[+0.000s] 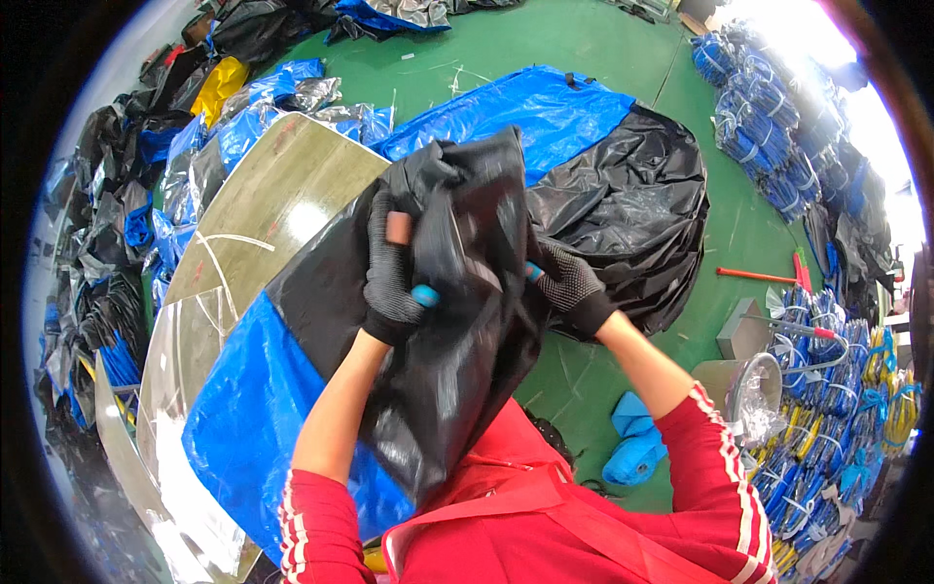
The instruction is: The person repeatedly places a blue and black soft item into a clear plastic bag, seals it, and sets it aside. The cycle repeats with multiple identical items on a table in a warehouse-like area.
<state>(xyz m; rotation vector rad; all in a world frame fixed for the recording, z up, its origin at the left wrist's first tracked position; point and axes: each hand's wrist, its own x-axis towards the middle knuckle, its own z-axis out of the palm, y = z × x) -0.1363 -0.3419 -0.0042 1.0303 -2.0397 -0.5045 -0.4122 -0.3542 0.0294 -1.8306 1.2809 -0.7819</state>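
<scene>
A large cover of black and blue coated sheeting (pixel 418 409) hangs bunched in front of me, its blue part (pixel 263 419) spread to the lower left over a table. My left hand (pixel 389 282), in a dark knitted glove with a blue thumb tip and a brownish finger tip, holds its black part, with the fingers pointing up. My right hand (pixel 569 287), gloved alike, grips the right edge of the same black part; most of its fingers are behind the folds. The raised black folds are smeared by motion.
The worn tabletop (pixel 292 209) stands at left. Beyond lies another blue-and-black cover (pixel 623 185), on the green floor (pixel 545 39). Bundled blue covers (pixel 769 127) line the right side, near a red-handled tool (pixel 754 275), a bin (pixel 735 384) and blue slippers (pixel 634 453). Sheeting heaps (pixel 107 263) fill the left.
</scene>
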